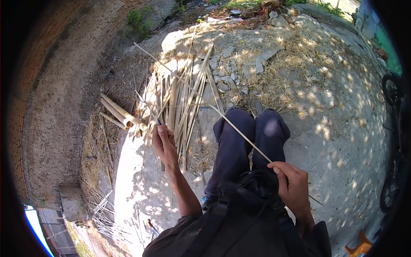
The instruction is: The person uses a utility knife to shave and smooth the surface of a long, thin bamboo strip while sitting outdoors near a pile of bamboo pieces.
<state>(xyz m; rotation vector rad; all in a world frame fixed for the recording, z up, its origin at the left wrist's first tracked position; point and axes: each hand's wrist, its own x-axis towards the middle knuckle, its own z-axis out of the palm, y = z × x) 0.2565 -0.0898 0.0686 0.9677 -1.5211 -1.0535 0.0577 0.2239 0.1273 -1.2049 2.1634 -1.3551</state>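
Note:
Over my right thigh, my right hand [293,186] pinches a long, thin bamboo strip [244,136] between thumb and fingers. The strip slants away to the far left, and a short tail sticks out behind the hand. My left hand [164,143] is closed, thumb up, around a slim tool [159,122]. Only the tool's dark blue end above the thumb and a dark part below the fist show, so its kind is unclear. Beyond the left hand lies a pile of split bamboo strips [192,96] on the ground.
Thicker bamboo poles [114,110] lie left of the pile. Grey stones [229,79] and dry shavings [295,64] cover the ground ahead. A wall [55,107] curves along the left. Pale strips [105,214] lie lower left; an orange object [360,245] stands lower right.

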